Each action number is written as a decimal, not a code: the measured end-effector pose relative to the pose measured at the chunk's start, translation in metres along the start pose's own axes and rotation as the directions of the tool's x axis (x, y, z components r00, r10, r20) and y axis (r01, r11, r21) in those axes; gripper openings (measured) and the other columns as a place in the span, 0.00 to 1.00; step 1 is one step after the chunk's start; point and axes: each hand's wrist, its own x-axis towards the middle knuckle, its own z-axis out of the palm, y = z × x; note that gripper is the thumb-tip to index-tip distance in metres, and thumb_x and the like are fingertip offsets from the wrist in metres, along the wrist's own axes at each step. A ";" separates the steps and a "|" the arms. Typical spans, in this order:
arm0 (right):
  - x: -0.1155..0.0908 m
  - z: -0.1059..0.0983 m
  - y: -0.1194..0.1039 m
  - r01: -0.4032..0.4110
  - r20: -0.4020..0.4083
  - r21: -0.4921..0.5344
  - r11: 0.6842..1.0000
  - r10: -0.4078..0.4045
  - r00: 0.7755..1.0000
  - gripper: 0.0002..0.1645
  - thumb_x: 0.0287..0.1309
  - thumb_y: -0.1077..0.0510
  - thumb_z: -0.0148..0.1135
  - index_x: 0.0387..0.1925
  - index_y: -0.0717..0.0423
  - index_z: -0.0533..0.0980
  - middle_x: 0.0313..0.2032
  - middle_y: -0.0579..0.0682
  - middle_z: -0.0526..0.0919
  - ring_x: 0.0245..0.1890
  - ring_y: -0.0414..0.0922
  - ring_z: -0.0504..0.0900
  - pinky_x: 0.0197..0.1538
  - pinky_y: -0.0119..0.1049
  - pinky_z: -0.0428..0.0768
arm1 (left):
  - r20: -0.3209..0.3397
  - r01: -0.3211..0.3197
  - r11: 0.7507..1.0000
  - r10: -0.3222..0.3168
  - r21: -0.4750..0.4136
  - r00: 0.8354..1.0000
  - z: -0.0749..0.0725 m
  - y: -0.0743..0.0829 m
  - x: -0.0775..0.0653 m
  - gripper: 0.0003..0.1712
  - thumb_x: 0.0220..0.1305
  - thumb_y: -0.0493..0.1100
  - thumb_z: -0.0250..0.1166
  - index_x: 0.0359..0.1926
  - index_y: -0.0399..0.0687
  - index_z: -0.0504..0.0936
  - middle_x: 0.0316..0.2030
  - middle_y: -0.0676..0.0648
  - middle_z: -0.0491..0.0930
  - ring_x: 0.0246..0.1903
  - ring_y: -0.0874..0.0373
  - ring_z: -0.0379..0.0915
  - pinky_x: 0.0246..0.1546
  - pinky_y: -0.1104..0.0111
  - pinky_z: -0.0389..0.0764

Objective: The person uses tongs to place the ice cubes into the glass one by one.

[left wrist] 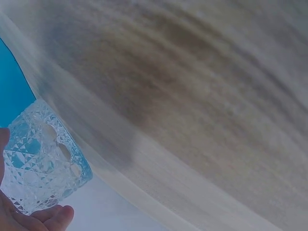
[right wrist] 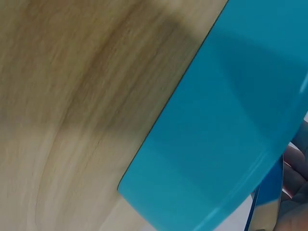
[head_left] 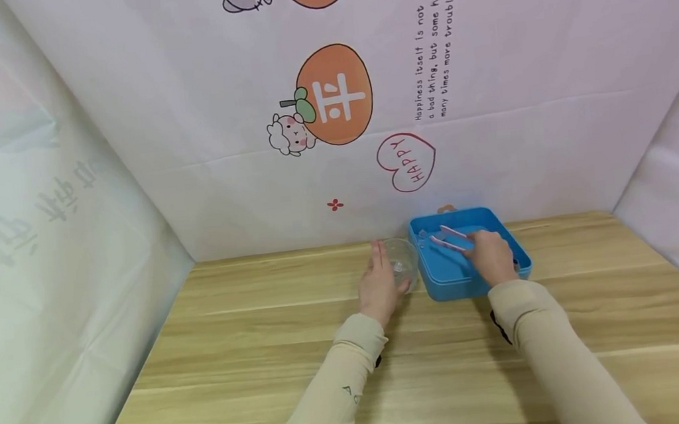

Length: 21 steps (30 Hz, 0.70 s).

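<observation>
My left hand (head_left: 379, 287) holds a clear, faceted glass cup (left wrist: 41, 166), thumb on one side and fingers on the other. The cup stands on the table against the left side of a blue box (head_left: 459, 289). A few pale rounded shapes show through its wall in the left wrist view. Over the open box, my right hand (head_left: 491, 258) grips pink tweezers (head_left: 452, 243) whose tips are apart and point left. Small clear pieces (head_left: 422, 236) lie by the box's left wall. In the right wrist view, the box wall (right wrist: 207, 134) hides most of the hand.
A small dark item (head_left: 516, 264) shows at the box's right side, partly behind the right hand. The wood-grain table (head_left: 255, 352) ends at a printed white sheet (head_left: 243, 199) behind, with further white sheets (head_left: 32, 263) at both sides.
</observation>
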 end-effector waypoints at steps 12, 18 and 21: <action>0.007 0.011 -0.003 -0.032 0.042 -0.039 0.999 0.033 0.999 0.25 0.61 0.63 0.60 0.58 0.73 0.71 0.53 0.74 0.76 0.50 0.68 0.77 0.49 0.61 0.77 | 0.001 0.008 1.000 -0.008 0.002 1.000 0.005 -0.001 0.001 0.56 0.56 0.64 0.65 0.73 0.37 0.51 0.74 0.42 0.53 0.45 0.56 0.80 0.35 0.71 0.80; 0.008 0.015 -0.003 -0.020 0.013 -0.065 0.998 0.021 1.000 0.25 0.60 0.63 0.61 0.56 0.73 0.72 0.50 0.73 0.78 0.47 0.68 0.78 0.46 0.60 0.79 | -0.008 0.001 1.000 -0.001 0.011 1.000 0.006 -0.001 0.001 0.56 0.57 0.64 0.64 0.73 0.37 0.51 0.74 0.42 0.53 0.48 0.56 0.80 0.41 0.71 0.81; 0.009 0.016 -0.003 -0.016 0.007 -0.070 0.997 0.017 1.000 0.25 0.60 0.63 0.61 0.56 0.73 0.73 0.50 0.73 0.78 0.46 0.67 0.79 0.47 0.59 0.79 | -0.022 -0.004 1.000 0.004 0.022 1.000 0.007 -0.002 0.002 0.56 0.56 0.65 0.64 0.73 0.37 0.52 0.74 0.42 0.53 0.48 0.57 0.80 0.40 0.71 0.81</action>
